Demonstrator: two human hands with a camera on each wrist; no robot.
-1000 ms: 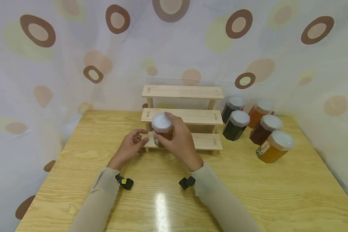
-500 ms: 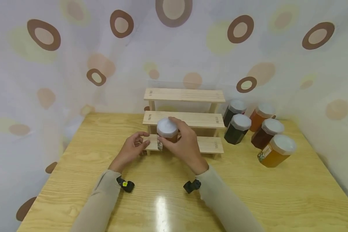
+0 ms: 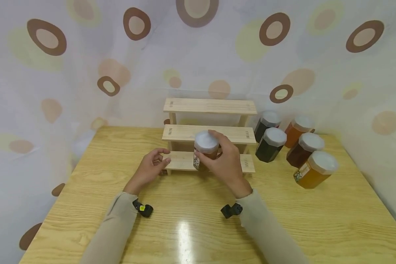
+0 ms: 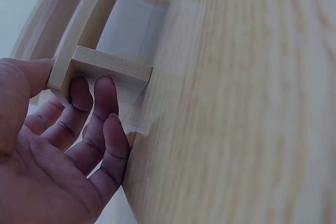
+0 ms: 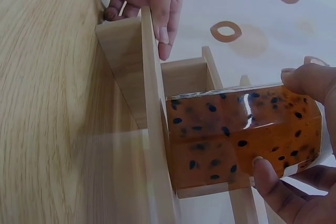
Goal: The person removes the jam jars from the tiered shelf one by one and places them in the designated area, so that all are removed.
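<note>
My right hand (image 3: 229,165) grips a white-lidded, faceted jar (image 3: 206,142), thumb on one side and fingers on the other. In the right wrist view the jar (image 5: 236,140) holds amber jam dotted with black seeds, and its base is right at the lowest board. This board belongs to a three-step wooden display rack (image 3: 181,161). At the rack's left end, my left hand (image 3: 150,168) holds the lowest board. The left wrist view shows the thumb of this hand (image 4: 58,156) over the board (image 4: 89,19) and curled fingers below, beside the end support.
On the table (image 3: 283,223), several more white-lidded jars stand right of the rack: a dark one (image 3: 270,146), a dark red one (image 3: 301,149) and a honey-coloured one (image 3: 315,170) among them. A spotted cloth (image 3: 198,55) hangs behind the rack.
My right hand has carried the jar to the right along the lowest board, from its left part toward the middle. The left hand has stayed at the rack's end.
</note>
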